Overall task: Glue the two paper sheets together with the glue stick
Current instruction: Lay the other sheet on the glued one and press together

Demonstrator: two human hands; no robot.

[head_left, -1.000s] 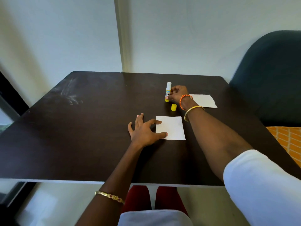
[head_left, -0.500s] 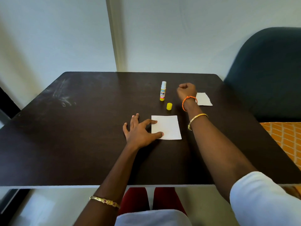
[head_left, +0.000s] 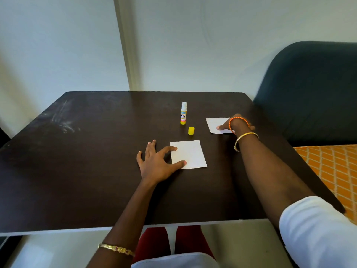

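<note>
From the head view, the left hand (head_left: pixel 156 163) lies spread flat on the dark wooden table (head_left: pixel 77 171), its thumb and forefinger pressing the left edge of the near white square paper sheet (head_left: pixel 190 154). The right hand (head_left: pixel 234 123) rests on the far white paper sheet (head_left: pixel 215 123), fingers mostly hidden, so I cannot tell its grip. The uncapped white and yellow glue stick (head_left: pixel 183 113) stands upright between them, with its small yellow cap (head_left: pixel 191 130) just beside it.

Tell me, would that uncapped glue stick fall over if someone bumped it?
Probably. The glue stick stands upright on the table, tall and slim on a small base, so a nudge near its top would likely tip it. Being round, it might then roll. Its yellow cap stands apart beside it.
</note>
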